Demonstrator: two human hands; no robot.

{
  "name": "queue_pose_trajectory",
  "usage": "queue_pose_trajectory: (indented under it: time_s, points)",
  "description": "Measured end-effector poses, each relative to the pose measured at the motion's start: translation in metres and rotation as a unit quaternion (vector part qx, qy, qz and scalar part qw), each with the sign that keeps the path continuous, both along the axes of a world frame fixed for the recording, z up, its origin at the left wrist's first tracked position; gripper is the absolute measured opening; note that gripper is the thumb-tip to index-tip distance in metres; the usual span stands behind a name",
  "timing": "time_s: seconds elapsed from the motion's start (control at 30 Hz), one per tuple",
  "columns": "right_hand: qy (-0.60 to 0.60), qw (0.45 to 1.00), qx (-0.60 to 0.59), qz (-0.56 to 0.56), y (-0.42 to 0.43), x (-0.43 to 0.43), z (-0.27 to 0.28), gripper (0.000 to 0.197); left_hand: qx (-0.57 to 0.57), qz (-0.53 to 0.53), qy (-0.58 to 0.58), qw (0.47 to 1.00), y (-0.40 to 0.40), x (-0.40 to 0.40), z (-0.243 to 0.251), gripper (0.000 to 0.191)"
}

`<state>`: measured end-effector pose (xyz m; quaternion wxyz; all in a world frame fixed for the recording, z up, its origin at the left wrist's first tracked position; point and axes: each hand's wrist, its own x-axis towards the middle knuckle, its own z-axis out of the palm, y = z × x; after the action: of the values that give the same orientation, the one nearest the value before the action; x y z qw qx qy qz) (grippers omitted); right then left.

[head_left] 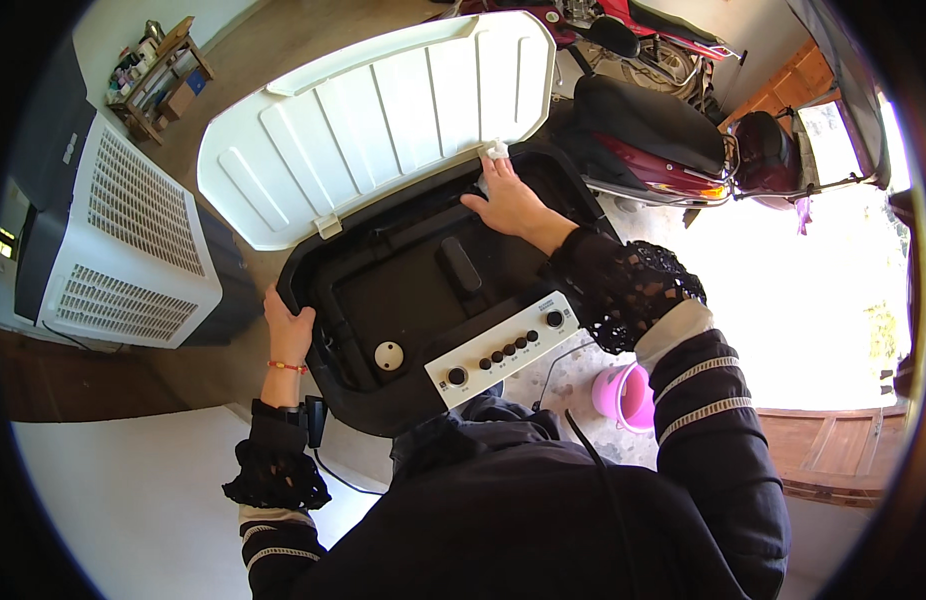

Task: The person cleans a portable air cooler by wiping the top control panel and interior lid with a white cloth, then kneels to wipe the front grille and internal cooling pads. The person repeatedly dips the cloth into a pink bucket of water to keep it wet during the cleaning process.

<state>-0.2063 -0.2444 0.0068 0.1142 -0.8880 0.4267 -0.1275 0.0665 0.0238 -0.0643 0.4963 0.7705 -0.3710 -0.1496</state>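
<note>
Before me stands a black appliance top (403, 300) with a recessed tray, a white knob panel (500, 352) along its near edge and a round cream disc (389, 356) at its lower left. Its white ribbed lid (380, 112) is raised at the far side. With my right hand (504, 199) I press a crumpled white cloth or tissue (496, 149) against the far rim, by the lid's right hinge. My left hand (289, 326) grips the left rim, thumb on top; a red bracelet is on that wrist.
A white air cooler with grilles (133, 240) is at left. A motor scooter (650, 142) stands close at right, another motorcycle (665, 60) behind it. A pink bucket (625, 397) sits on the floor at right. A wooden rack (159, 82) holds bottles at far left.
</note>
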Motion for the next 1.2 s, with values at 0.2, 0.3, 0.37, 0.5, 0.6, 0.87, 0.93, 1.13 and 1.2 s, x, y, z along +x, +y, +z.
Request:
queue_pose_trajectory:
  time_s: [0.2,0.3,0.37,0.5,0.6,0.87,0.93,1.13,1.2]
  points:
    - [-0.143,0.986,0.089,-0.014,0.005,-0.031,0.015,0.022,-0.024,-0.02,-0.038,0.999,0.0,0.0,0.004,0.053]
    - [-0.166,0.968,0.001,-0.188,-0.009,-0.04,0.014,0.029,-0.005,0.005,-0.041,0.999,0.0,-0.002,0.007,0.053]
    - [-0.158,0.965,-0.153,-0.145,-0.026,-0.047,0.007,0.023,0.007,0.012,-0.056,0.998,-0.001,-0.004,0.008,0.053]
    - [-0.028,0.964,-0.259,0.052,-0.05,-0.06,-0.017,0.014,-0.012,-0.002,-0.054,0.998,0.001,-0.004,0.009,0.053]
    - [0.096,0.941,-0.25,0.206,-0.062,-0.064,-0.026,0.021,-0.013,-0.016,-0.052,0.998,0.001,0.0,0.003,0.056]
    - [0.324,0.82,-0.367,0.298,-0.093,-0.071,-0.002,0.023,0.019,-0.009,-0.056,0.998,0.002,0.009,-0.015,0.061]
    - [0.332,0.813,-0.383,0.285,-0.09,-0.072,-0.003,0.022,0.019,-0.006,-0.052,0.998,0.002,0.007,-0.014,0.061]
    - [0.507,0.787,-0.299,0.186,-0.043,-0.08,0.0,0.018,-0.03,0.021,0.013,0.999,0.0,0.0,-0.005,0.057]
    - [0.553,0.787,-0.21,0.174,-0.026,-0.079,0.01,0.017,-0.015,0.037,0.013,0.999,-0.001,-0.003,-0.002,0.055]
